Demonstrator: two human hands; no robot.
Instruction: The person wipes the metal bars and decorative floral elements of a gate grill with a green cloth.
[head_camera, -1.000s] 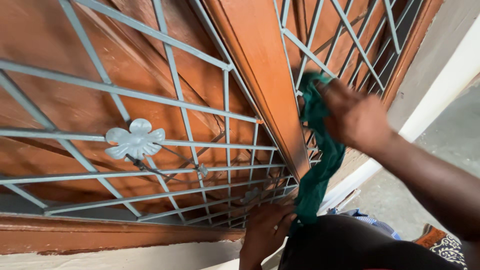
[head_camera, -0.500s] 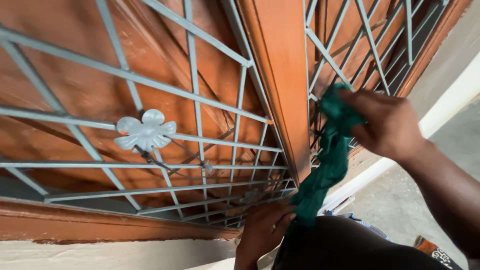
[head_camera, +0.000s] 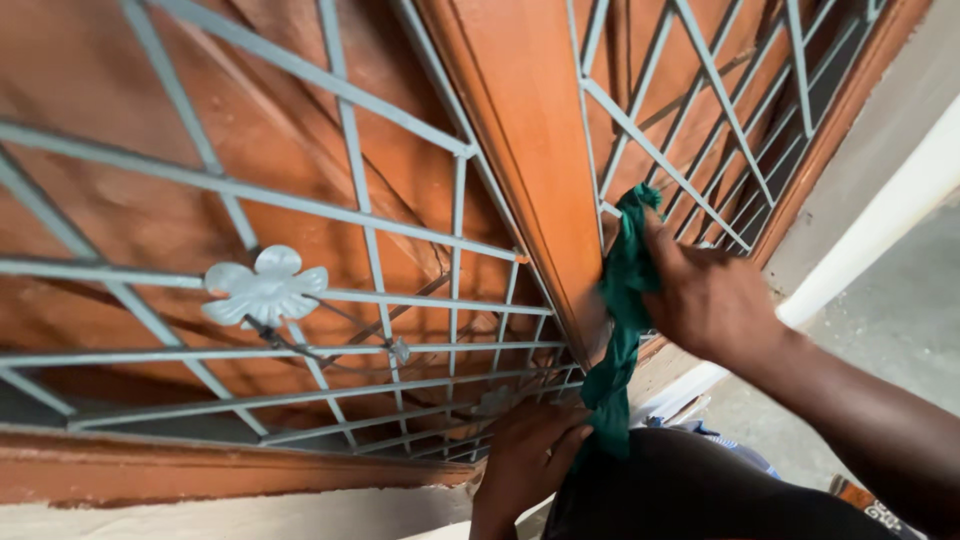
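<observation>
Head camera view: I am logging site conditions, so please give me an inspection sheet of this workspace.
Surface: reddish-brown wooden frame behind a grey metal grille.
Job's things: green cloth, pressed against the grille beside the frame and hanging down.
Clutter: patterned fabric on the floor, partly cut off.
Grippers: right hand holds the cloth's upper end; left hand rests at the grille's lower edge, by the cloth's hanging end.
Cables: nothing seen.
Surroundings: metal flower ornament on the grille; pale wall; concrete floor.

Metal grille (head_camera: 350, 230) bars block the wooden shutters; gaps look too narrow for 1 hand, probably.
</observation>
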